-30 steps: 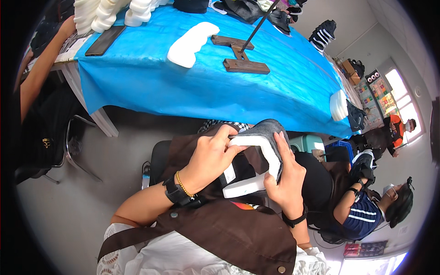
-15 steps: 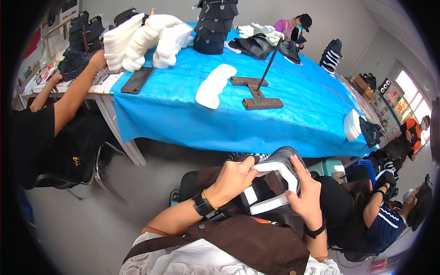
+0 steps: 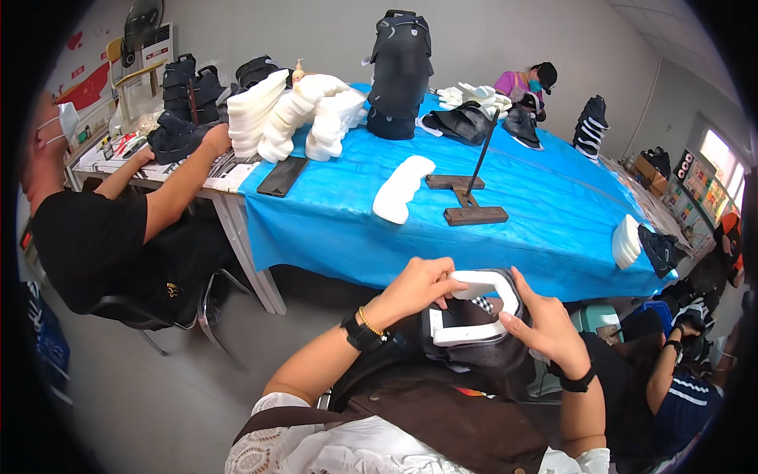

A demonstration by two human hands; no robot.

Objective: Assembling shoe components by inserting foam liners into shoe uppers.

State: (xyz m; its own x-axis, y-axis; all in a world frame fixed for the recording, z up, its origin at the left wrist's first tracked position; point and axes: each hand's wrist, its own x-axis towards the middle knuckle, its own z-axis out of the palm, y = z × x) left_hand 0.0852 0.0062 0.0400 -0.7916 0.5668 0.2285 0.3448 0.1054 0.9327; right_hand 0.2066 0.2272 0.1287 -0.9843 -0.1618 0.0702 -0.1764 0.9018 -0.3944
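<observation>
While both hands work over the lap, a white foam piece [image 3: 474, 308], bent into a squared U, sits against a dark fabric shell [image 3: 482, 351] that rests on the brown apron [image 3: 458, 419]. The left hand [image 3: 414, 291] comes in from above, its fingers [image 3: 444, 283] curled tight on the foam's upper left corner. The right hand [image 3: 545, 324] braces the other side, thumb laid along the foam's right arm and the remaining fingers wrapped behind the shell, so both hands are closed on the same pair of things, foam and shell together.

Judging by this hold, the step in hand is seating the foam into or onto the shell, and it looks partly done: the lower arm of the foam lies flush on the fabric, while the top edge stands proud under the left fingers. A next move would call for even pressure along that top edge, with the right hand keeping the shell from twisting.

Beyond the lap stands the surface with its blue cover [image 3: 537, 213], carrying a single loose foam pad [image 3: 403, 188], a stack of white foam pads [image 3: 292, 114], a wooden stand with an upright rod [image 3: 470, 201], and dark shells piled high [image 3: 401, 75]. A person in a black shirt [image 3: 87, 237] sits at its left end.
</observation>
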